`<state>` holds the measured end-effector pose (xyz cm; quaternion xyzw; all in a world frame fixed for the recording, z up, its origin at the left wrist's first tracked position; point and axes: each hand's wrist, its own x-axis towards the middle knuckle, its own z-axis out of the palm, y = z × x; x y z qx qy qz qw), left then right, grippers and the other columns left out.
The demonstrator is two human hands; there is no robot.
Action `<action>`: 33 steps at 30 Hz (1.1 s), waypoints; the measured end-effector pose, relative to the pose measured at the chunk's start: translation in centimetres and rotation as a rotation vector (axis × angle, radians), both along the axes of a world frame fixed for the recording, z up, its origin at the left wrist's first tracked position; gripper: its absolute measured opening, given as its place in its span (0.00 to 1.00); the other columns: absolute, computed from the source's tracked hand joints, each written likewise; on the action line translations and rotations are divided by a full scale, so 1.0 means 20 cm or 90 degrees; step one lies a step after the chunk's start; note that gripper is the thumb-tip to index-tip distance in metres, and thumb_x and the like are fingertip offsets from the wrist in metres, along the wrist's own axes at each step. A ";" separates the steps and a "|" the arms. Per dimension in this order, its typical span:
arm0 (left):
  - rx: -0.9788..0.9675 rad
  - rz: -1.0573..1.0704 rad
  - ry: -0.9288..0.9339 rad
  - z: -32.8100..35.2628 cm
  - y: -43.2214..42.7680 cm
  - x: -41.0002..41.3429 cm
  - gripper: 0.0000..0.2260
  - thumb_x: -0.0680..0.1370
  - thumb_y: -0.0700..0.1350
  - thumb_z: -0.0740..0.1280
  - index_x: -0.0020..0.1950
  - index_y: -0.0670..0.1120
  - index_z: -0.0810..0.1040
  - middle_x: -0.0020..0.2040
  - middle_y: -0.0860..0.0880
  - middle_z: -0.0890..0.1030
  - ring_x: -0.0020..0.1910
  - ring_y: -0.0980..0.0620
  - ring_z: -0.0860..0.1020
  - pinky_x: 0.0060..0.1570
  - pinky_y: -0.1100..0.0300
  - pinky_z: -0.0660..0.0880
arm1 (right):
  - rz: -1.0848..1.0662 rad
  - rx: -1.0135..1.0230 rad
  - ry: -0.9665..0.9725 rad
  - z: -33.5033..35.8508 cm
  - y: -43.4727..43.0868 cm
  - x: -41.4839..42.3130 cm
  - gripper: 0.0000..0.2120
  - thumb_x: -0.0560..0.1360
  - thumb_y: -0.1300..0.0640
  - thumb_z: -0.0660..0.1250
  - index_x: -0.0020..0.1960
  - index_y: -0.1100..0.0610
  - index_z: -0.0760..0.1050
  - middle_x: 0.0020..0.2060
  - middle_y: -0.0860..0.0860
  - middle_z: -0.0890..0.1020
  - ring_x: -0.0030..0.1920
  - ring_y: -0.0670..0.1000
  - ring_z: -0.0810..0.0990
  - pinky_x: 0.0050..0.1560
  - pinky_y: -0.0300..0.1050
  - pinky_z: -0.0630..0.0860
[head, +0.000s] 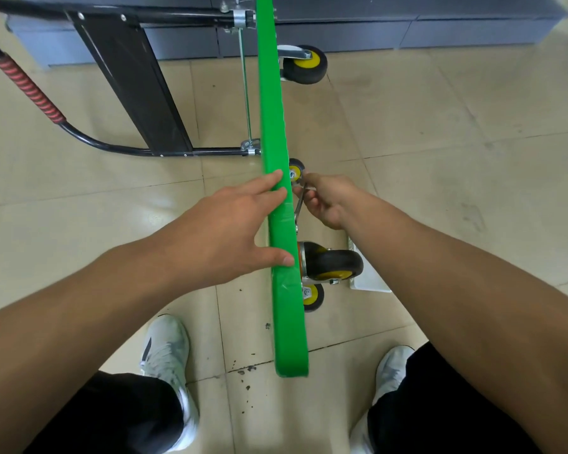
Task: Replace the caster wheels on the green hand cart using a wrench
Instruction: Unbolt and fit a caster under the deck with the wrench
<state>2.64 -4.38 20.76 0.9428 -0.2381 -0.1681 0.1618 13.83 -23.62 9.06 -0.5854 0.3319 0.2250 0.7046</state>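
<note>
The green hand cart (273, 103) stands on its side edge on the floor, its deck a narrow green strip running away from me. Black caster wheels with yellow hubs stick out to its right: a far one (304, 64), a near large one (333, 264), a small one (313, 297) below it and another (295, 168) by my fingers. My left hand (230, 227) rests with straight fingers against the deck's upper edge. My right hand (325, 201) grips a silver wrench (299, 208) right of the deck; its head is hidden behind the green edge.
The cart's black folded handle (112, 147) with red grip (30, 90) lies left on the tiled floor. A white metal plate (369, 280) lies under my right forearm. Grey cabinets (440, 24) line the back. My feet in white shoes (166, 348) stand on both sides of the cart's near end.
</note>
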 end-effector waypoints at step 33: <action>-0.011 0.007 -0.032 0.01 0.01 0.00 0.44 0.70 0.69 0.68 0.80 0.52 0.60 0.81 0.60 0.51 0.78 0.55 0.58 0.75 0.54 0.61 | 0.217 -0.053 0.118 -0.04 0.04 -0.10 0.17 0.88 0.55 0.53 0.46 0.59 0.74 0.21 0.49 0.75 0.20 0.41 0.67 0.21 0.29 0.64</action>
